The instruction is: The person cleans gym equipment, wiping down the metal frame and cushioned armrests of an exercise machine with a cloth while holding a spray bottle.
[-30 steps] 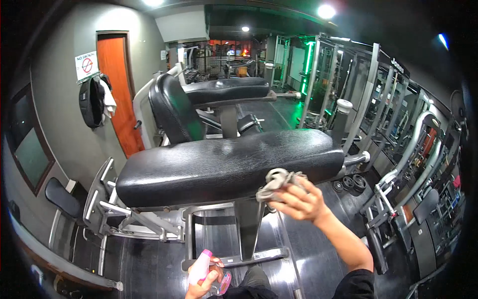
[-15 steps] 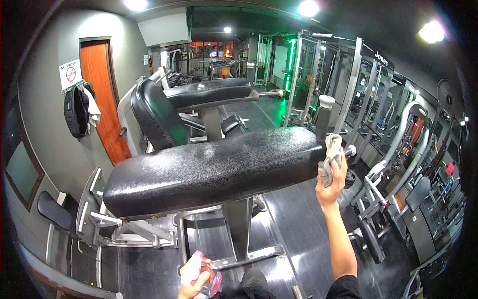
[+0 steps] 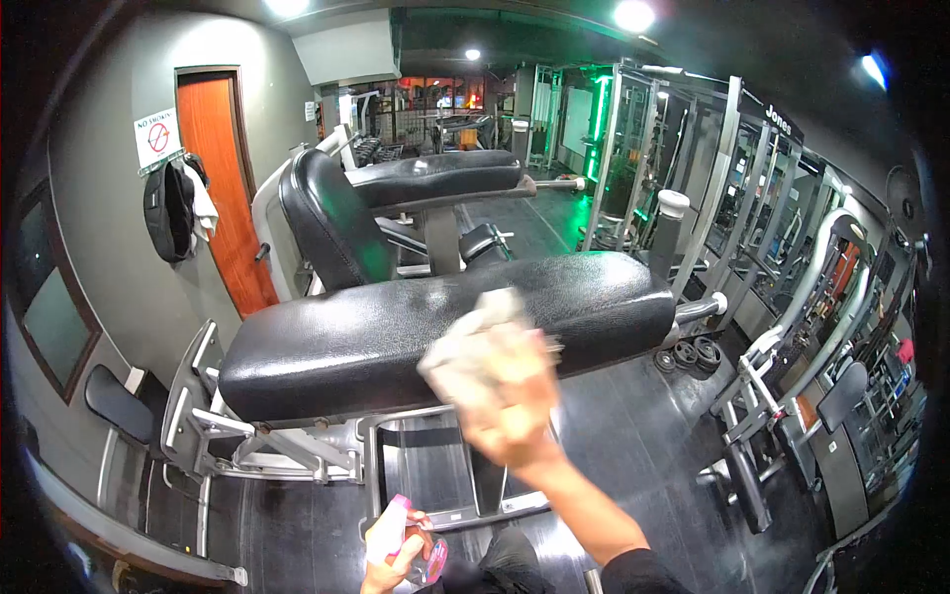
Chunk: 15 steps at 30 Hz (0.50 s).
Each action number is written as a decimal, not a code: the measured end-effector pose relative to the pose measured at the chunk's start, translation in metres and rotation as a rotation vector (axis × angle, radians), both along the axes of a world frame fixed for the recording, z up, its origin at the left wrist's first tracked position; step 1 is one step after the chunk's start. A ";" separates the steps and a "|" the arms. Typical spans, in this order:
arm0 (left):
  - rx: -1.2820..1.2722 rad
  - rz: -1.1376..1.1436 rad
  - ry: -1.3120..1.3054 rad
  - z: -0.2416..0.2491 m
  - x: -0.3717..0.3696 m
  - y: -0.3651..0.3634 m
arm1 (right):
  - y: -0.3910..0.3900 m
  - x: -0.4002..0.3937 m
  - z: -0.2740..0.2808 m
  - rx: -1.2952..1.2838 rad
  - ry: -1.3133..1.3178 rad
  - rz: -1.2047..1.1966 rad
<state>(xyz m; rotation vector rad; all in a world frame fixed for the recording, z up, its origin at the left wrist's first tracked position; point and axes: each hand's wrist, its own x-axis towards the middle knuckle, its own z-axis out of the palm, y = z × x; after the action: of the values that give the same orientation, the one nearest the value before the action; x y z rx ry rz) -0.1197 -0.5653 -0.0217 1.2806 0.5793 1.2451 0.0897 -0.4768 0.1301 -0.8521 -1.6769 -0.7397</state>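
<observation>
My right hand [image 3: 513,411], smeared by motion, is closed on a light grey cloth [image 3: 473,346]. Both are in front of the middle of a long black padded cushion [image 3: 317,342]; whether the cloth touches the padding is hard to tell. Low in the view, my left hand [image 3: 381,562] is wrapped round a spray bottle with a pink and white top [image 3: 398,513]. Part of the bottle's body is hidden by the fingers. A metal handle [image 3: 701,308] sticks out at the cushion's right end.
Behind the cushion stand a black backrest [image 3: 332,218] and a second padded arm [image 3: 435,176]. Weight plates [image 3: 688,356] lie on the floor to the right, near more machines [image 3: 767,396]. An orange door [image 3: 226,188] is at the left.
My right hand has moved left with the cloth, from the cushion's right end to its middle. The left hand still holds the spray bottle. The view has shifted slightly.
</observation>
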 end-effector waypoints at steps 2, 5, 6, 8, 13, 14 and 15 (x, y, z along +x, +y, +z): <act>0.055 0.018 -0.038 0.002 0.001 0.000 | 0.008 -0.048 0.005 0.004 -0.101 0.104; 0.102 0.040 0.095 0.014 -0.002 0.004 | 0.012 -0.117 0.017 -0.090 -0.209 0.270; 0.167 0.027 0.204 0.018 -0.006 0.008 | 0.017 -0.140 0.018 -0.083 -0.253 0.302; 0.252 0.031 0.336 0.015 -0.008 0.020 | 0.026 -0.178 0.015 -0.056 -0.359 0.350; 0.194 0.015 0.286 -0.003 -0.002 0.044 | 0.035 -0.192 0.009 -0.012 -0.430 0.416; 0.186 -0.011 0.240 -0.016 -0.003 0.053 | 0.037 -0.181 0.010 -0.008 -0.458 0.456; 0.187 -0.008 0.241 -0.029 -0.004 0.058 | 0.033 -0.169 0.012 -0.024 -0.423 0.411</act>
<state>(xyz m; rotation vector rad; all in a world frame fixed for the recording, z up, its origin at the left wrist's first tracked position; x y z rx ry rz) -0.1233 -0.5073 -0.0511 1.6026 0.6394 1.1674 -0.0789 -0.4438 0.1425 -0.3533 -2.1531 -0.6393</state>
